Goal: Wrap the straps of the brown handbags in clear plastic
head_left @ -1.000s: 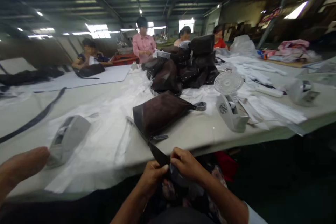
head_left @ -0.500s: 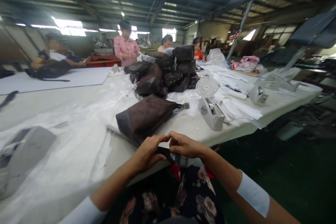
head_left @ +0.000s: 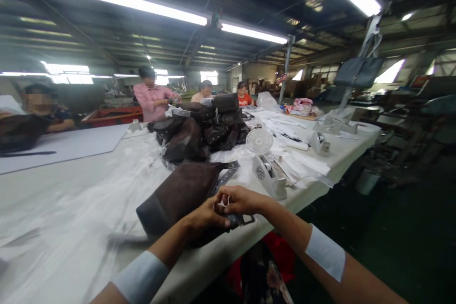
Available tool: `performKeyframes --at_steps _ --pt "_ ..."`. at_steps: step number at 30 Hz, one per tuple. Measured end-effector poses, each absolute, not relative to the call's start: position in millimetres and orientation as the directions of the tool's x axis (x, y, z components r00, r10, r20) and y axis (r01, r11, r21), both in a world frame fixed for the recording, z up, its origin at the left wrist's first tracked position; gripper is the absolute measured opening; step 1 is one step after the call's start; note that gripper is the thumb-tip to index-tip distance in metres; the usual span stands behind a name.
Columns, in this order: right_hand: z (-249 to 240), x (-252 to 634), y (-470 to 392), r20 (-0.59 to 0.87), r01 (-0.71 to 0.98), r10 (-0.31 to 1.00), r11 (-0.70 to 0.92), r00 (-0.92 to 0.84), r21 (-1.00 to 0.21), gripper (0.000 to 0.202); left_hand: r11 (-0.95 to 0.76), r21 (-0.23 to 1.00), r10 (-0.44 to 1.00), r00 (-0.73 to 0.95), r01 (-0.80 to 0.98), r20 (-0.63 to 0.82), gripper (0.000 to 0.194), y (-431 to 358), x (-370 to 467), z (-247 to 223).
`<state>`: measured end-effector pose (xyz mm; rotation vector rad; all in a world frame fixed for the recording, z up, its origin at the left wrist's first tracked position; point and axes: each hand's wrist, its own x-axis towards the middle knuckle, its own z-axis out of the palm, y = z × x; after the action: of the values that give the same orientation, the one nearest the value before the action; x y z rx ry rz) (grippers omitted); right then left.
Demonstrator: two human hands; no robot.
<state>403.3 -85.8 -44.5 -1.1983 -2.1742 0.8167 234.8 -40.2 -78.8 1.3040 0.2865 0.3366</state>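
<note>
While hands [head_left: 239, 199] meet beside brown bag [head_left: 178, 190] — table edge [head_left: 302, 194] near, dark floor [head_left: 377, 228] beyond.

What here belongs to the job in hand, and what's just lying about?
Seemingly part of the job:
dark strap at the left hand and right hand
brown bag beside them

Seemingly just lying about:
small fan
nearest tape dispenser
pink cloth

Legible text: none. Grey tape dispenser [head_left: 272, 184]: round dark emblem [head_left: 261, 173], unreadable. Red shirt [head_left: 245, 100]: pale chest print, too small.
</note>
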Motion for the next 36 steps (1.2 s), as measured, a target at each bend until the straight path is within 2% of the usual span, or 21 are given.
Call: performKeyframes --at_steps 5,7,10,12,13,16,18,22,26,32,36 --pt "-52.0 408.6 -73.1 0.134 0.591 0.858 0.447 -0.496 -0.671 0.022 0.289 0.954 0.520 0.849 -0.075 -0.091 0.053 -38.4 243.4 -95.1" --pt "-49.9 408.6 -70.9 0.178 0.673 0.878 0.458 -0.444 -0.581 0.014 0.307 0.947 0.590 0.800 -0.092 -0.113 0.053 -32.9 246.9 -100.7" --pt "-45.3 408.3 -78.5 0.446 0.785 0.864 0.439 -0.235 -0.437 0.009 0.322 0.943 0.669 0.726 -0.090 -0.159 0.045 -22.6 249.4 -106.9" --pt "-48.8 408.0 -89.6 0.605 0.790 0.796 0.386 -0.025 -0.476 0.008 0.325 0.941 0.720 0.669 -0.095 -0.182 0.037 -17.4 249.4 -110.2" --pt "-53.9 407.6 -95.3 0.631 0.773 0.775 0.372 0.046 -0.514 0.008 0.327 0.939 0.743 0.643 -0.107 -0.185 0.036 -15.8 249.3 -111.7" --pt "-79.9 405.0 -106.2 0.595 0.734 0.802 0.375 0.049 -0.566 0.007 0.329 0.932 0.774 0.609 -0.153 -0.173 0.036 -15.4 249.0 -114.7" --pt "-99.0 402.6 -106.4 0.569 0.725 0.822 0.383 0.015 -0.572 0.009 0.328 0.930 0.763 0.628 -0.167 -0.156 0.037 -17.0 249.1 -115.1" --pt "-121.4 399.5 -98.3 0.561 0.721 0.825 0.346 0.071 -0.600 0.011 0.294 0.939 0.731 0.674 -0.177 -0.102 0.039 -20.0 249.0 -115.6" --pt "-125.8 396.4 -93.5 0.553 0.782 0.831 0.304 0.060 -0.543 0.013 0.239 0.953 0.726 0.686 -0.184 -0.049 0.043 -19.3 248.9 -121.4" --pt "-137.0 386.6 -94.2 0.551 0.878 0.832 0.212 0.069 -0.430 0.013 0.218 0.956 0.778 0.626 -0.196 -0.049 0.036 -14.6 248.3 -128.5" --pt "-148.2 382.7 -98.6 0.541 0.838 0.828 0.188 0.145 -0.512 0.014 0.234 0.943 0.795 0.605 -0.237 -0.045 0.037 -12.0 247.4 -126.7"
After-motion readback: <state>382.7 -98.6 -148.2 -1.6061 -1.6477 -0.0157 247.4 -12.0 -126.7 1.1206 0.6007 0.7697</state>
